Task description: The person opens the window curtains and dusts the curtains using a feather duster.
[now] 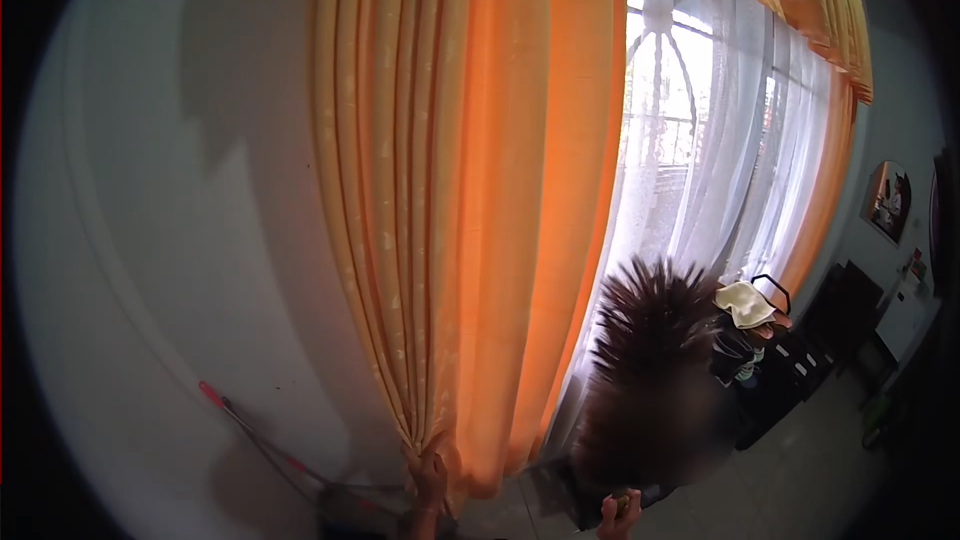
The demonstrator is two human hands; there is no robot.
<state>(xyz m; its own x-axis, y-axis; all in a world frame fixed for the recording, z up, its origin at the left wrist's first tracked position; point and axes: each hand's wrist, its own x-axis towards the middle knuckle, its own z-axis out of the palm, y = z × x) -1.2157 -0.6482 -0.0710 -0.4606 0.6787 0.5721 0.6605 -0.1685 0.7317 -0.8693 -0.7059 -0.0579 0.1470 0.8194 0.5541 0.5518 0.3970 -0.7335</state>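
Long orange curtains (500, 190) hang beside a window with a white sheer curtain (655, 190). At the bottom, my left hand (430, 475) is closed around the gathered lower part of the orange curtain. To its right, my right hand (620, 515) grips the handle of a feather duster. The duster's dark brown feathers (650, 370) rise above this hand, in front of the lower sheer curtain, and are partly blurred.
Long poles with red parts (250, 430) lean near the wall (150, 240) at lower left. Right of the duster are a pale cloth (745, 305) and dark furniture (790, 370). A picture (887, 202) hangs on the right wall.
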